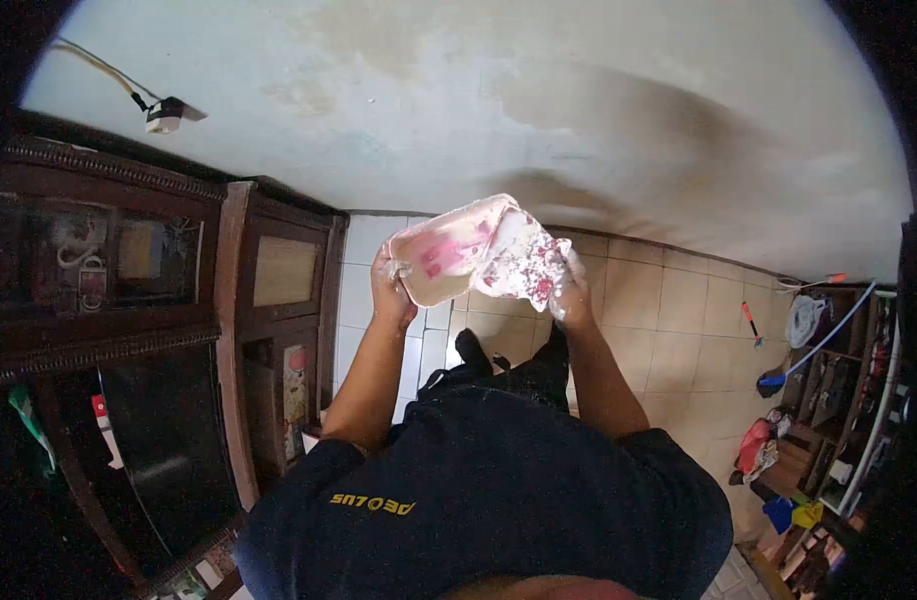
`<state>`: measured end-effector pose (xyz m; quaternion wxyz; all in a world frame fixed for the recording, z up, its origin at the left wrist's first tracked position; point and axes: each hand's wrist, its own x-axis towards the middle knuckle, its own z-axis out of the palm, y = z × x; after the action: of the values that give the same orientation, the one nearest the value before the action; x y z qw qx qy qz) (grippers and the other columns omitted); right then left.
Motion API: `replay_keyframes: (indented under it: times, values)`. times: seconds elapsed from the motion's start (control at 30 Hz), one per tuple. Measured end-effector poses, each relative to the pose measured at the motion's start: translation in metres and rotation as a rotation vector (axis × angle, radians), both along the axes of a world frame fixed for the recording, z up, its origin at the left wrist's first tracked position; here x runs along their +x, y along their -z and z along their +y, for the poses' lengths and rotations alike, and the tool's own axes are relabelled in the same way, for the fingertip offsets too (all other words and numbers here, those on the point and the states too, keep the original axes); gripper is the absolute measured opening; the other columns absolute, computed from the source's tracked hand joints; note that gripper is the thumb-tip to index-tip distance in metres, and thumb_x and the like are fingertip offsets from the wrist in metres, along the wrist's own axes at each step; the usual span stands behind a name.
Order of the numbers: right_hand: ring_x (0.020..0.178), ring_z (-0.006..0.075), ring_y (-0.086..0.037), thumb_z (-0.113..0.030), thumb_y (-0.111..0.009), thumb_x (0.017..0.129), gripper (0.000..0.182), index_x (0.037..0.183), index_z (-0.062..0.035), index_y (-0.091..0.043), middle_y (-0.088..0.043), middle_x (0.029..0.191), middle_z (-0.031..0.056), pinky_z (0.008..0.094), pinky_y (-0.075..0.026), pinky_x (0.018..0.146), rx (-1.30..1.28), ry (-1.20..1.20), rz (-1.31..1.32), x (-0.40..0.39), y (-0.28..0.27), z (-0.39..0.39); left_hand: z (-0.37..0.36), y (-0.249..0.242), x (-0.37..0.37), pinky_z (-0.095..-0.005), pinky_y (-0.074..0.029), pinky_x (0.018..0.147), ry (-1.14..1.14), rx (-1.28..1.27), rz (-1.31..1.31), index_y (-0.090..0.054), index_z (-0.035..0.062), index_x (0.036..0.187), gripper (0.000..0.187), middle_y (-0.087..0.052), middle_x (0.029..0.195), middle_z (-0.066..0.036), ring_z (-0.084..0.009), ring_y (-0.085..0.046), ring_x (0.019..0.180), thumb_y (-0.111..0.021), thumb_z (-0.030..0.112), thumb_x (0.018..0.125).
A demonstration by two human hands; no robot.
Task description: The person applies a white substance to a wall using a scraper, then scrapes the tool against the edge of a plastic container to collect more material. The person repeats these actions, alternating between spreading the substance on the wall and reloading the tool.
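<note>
While the two arms reach out past the dark, soft shirt (498, 490), both grips are closed. The left hand (391, 290) has its fingers wrapped round the near end of a shallow tub (433, 262), and the right hand (575, 295) pinches the outer edge of a floppy, powdery sheet (523, 265) that meets the tub's other end. Whether the two are joined, I cannot tell.

The likeliest trouble is a spill: the tub is held tilted, and a jerk of the sheet could shake loose powder onto the feet or the tiled floor (678, 345). Dusty fingers might also slip on the smooth rim, and a hard tug could tear the sheet if it is thin.

The tub looks stiff, with rounded corners and pink smears inside; the sheet is creased and uneven, speckled white and deep red. Beyond them stand a dark, carved wooden cabinet (233, 260) and a pale, patchy wall (428, 120).
</note>
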<state>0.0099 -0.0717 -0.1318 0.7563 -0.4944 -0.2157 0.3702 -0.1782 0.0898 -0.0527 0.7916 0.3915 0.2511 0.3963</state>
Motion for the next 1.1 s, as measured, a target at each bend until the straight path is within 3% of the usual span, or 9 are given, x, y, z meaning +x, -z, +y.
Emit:
replay_keyframes:
  times: [0.2, 0.23, 0.43, 0.53, 0.6, 0.67, 0.73, 0.87, 1.1]
  values:
    - [0.086, 0.0146, -0.058, -0.013, -0.042, 0.09, 0.023, 0.108, 0.0008, -0.048, -0.057, 0.098, 0.0076, 0.028, -0.048, 0.076, -0.126, 0.239, -0.044, 0.007, 0.031, 0.023, 0.006, 0.025, -0.004, -0.0407, -0.046, 0.084, 0.0, 0.177, -0.008, -0.047, -0.0003, 0.11, 0.039, -0.053, 0.107, -0.015, -0.0279, -0.054, 0.097, -0.048, 0.027, 0.083]
    - [0.083, 0.0147, -0.058, -0.012, -0.044, 0.089, 0.023, 0.107, 0.001, -0.048, -0.057, 0.097, 0.007, 0.028, -0.048, 0.075, 0.04, 0.233, 0.13, 0.004, 0.02, 0.02, 0.006, 0.028, -0.004, -0.0402, -0.047, 0.084, -0.022, 0.222, -0.036, -0.047, -0.0008, 0.11, 0.039, -0.054, 0.106, -0.015, -0.0275, -0.055, 0.097, -0.048, 0.028, 0.083]
    - [0.073, 0.0128, -0.057, -0.015, -0.043, 0.09, 0.02, 0.102, -0.0014, -0.051, -0.058, 0.085, 0.0047, 0.0259, -0.048, 0.064, 0.161, 0.399, 0.175, 0.043, 0.034, 0.018, 0.013, 0.038, -0.019, -0.0393, -0.049, 0.079, -0.055, 0.305, 0.048, -0.049, -0.0002, 0.107, 0.037, -0.056, 0.102, -0.014, -0.026, -0.057, 0.092, -0.048, 0.028, 0.082]
    - [0.07, 0.0147, -0.058, -0.018, -0.048, 0.086, 0.021, 0.101, -0.0044, -0.051, -0.058, 0.085, 0.0039, 0.0266, -0.049, 0.06, 0.145, 0.429, 0.323, 0.075, 0.059, -0.002, 0.0, 0.019, -0.019, -0.0384, -0.05, 0.078, -0.078, 0.12, -0.032, -0.051, 0.0002, 0.106, 0.037, -0.056, 0.101, -0.013, -0.0247, -0.057, 0.09, -0.047, 0.028, 0.082]
    - [0.071, 0.0152, -0.057, -0.023, -0.052, 0.083, 0.022, 0.098, -0.0069, -0.052, -0.058, 0.086, 0.0029, 0.0263, -0.048, 0.058, 0.319, -0.063, 0.558, 0.082, 0.04, -0.024, -0.002, 0.012, -0.021, -0.0357, -0.049, 0.078, -0.09, 0.089, -0.036, -0.052, -0.0004, 0.105, 0.034, -0.057, 0.099, -0.012, -0.0222, -0.058, 0.088, -0.049, 0.024, 0.081]
    - [0.061, 0.013, -0.052, -0.027, -0.054, 0.081, 0.027, 0.1, -0.0086, -0.049, -0.055, 0.078, 0.0005, 0.0244, -0.043, 0.051, 0.295, 0.003, 0.576, 0.056, 0.001, -0.025, -0.004, 0.006, -0.024, -0.033, -0.049, 0.079, -0.093, 0.056, -0.041, -0.053, -0.001, 0.105, 0.032, -0.058, 0.097, -0.011, -0.0198, -0.058, 0.087, -0.052, 0.019, 0.08]
    - [0.052, 0.0104, -0.046, -0.029, -0.057, 0.081, 0.03, 0.1, -0.0093, -0.046, -0.049, 0.068, -0.0015, 0.0236, -0.039, 0.047, 0.801, -0.571, 0.989, 0.041, -0.022, -0.025, -0.009, 0.002, -0.022, -0.0334, -0.049, 0.079, -0.111, 0.088, -0.07, -0.053, -0.0009, 0.104, 0.028, -0.058, 0.098, -0.011, -0.0201, -0.058, 0.088, -0.05, 0.015, 0.081]
    - [0.057, 0.008, -0.044, -0.028, -0.055, 0.083, 0.027, 0.098, -0.0097, -0.043, -0.043, 0.065, -0.0033, 0.0224, -0.036, 0.047, 0.776, -0.759, 1.078, 0.024, -0.042, -0.027, -0.016, -0.002, -0.02, -0.0335, -0.048, 0.08, -0.139, 0.094, -0.072, -0.053, -0.0011, 0.104, 0.03, -0.058, 0.1, -0.011, -0.0204, -0.057, 0.09, -0.052, 0.014, 0.079]
    - [0.057, 0.0151, -0.045, -0.033, -0.051, 0.083, 0.03, 0.097, -0.0071, -0.046, -0.044, 0.066, 0.0024, 0.0255, -0.041, 0.05, 0.611, -0.778, 1.013, 0.009, -0.049, -0.039, -0.031, -0.01, -0.018, -0.0309, -0.045, 0.083, -0.232, 0.253, 0.032, -0.052, -0.0032, 0.105, 0.034, -0.058, 0.099, -0.01, -0.019, -0.056, 0.092, -0.052, 0.011, 0.074]
